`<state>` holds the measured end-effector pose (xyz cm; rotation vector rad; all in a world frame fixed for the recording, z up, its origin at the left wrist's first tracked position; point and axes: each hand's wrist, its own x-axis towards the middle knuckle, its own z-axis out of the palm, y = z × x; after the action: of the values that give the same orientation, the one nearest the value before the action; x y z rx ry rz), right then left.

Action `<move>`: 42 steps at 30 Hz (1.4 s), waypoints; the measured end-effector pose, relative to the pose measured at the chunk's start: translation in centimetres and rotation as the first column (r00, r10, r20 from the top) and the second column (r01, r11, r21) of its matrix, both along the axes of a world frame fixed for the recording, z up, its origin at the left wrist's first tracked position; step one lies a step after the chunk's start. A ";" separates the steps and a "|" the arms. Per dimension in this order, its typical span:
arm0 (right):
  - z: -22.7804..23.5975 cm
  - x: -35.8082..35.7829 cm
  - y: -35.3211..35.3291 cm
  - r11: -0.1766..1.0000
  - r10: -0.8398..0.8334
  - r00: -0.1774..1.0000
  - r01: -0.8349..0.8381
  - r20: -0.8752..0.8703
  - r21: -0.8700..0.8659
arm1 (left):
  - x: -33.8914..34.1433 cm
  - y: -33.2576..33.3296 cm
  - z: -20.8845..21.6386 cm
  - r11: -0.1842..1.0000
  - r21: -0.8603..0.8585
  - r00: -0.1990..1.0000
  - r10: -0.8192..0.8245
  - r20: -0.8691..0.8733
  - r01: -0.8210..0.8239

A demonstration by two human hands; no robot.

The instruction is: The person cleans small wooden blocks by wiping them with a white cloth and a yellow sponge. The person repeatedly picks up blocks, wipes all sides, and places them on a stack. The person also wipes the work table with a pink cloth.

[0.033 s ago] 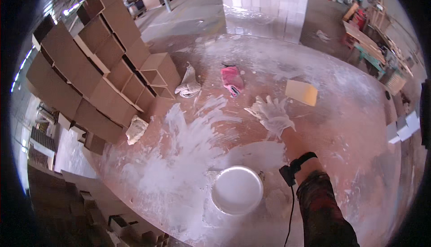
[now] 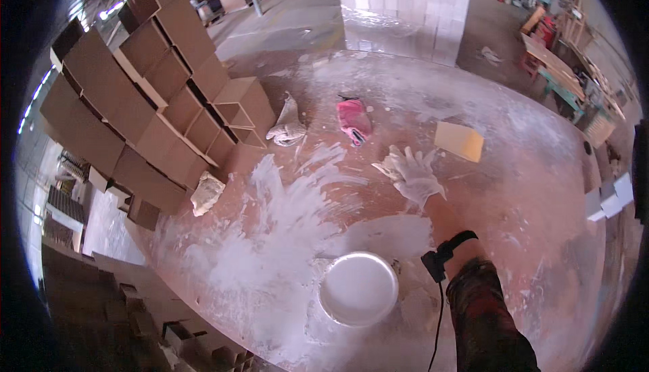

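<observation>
Gloved right hand [image 2: 414,175] splayed on floor, pink rag [image 2: 354,120] (crumpled) near, white bucket [image 2: 358,288]

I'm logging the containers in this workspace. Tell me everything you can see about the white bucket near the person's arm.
The white bucket is round and seen from straight above, standing upright on the powder-smeared reddish table. It looks like plastic, with a thin pale rim. Its inside is filled with, or coated in, a smooth white substance; which one cannot be told. White smears surround its base. It stands just left of the person's sleeved right forearm, nearer the person than the gloved right hand, which does not touch it.
</observation>
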<state>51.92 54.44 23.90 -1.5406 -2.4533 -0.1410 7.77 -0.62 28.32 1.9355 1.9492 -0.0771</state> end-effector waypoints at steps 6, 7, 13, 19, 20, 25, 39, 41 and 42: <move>-3.3 0.9 1.3 0.988 -0.059 0.968 0.022 -0.245 -0.152 | -0.5 -0.1 -0.4 0.999 -0.010 0.999 0.032 -0.014 -0.032; -3.4 1.1 1.1 0.972 -0.062 0.963 -0.001 -0.262 -0.236 | -0.8 -0.2 -0.7 0.999 -0.012 0.999 0.031 -0.020 -0.031; -0.7 9.1 -1.4 0.860 -0.119 0.962 -0.024 -0.247 -0.510 | -3.9 4.0 -4.7 0.995 0.056 0.995 -0.086 0.047 0.084; 0.9 12.6 -1.8 0.973 -0.014 0.934 -0.070 -0.357 -0.221 | -1.3 14.7 -2.6 0.977 0.183 0.989 -0.124 0.083 0.107; 1.2 13.3 -1.2 0.966 0.027 0.926 -0.121 -0.376 -0.230 | -0.4 15.2 -2.7 0.991 0.101 0.944 0.055 0.325 -0.093; 3.8 15.5 3.0 0.933 -0.354 0.935 0.351 0.023 0.084 | 0.6 16.0 -0.5 0.944 0.245 0.961 -0.254 0.106 0.223; 0.9 16.1 7.9 0.678 -0.667 0.731 0.675 -0.144 0.291 | 0.9 12.7 -0.2 0.980 0.128 0.982 -0.133 -0.133 0.150; 0.6 15.8 8.5 0.746 -0.630 0.776 0.612 -0.017 0.263 | 1.6 12.9 0.3 0.985 0.102 0.980 -0.123 -0.158 0.141; 0.8 15.9 8.6 0.748 -0.628 0.778 0.611 -0.019 0.259 | 1.7 13.2 0.6 0.990 0.092 0.990 -0.095 -0.105 0.105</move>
<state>67.82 63.08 24.66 -2.1862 -1.7619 -0.6066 9.50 12.56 28.92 2.1303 1.9513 -0.1105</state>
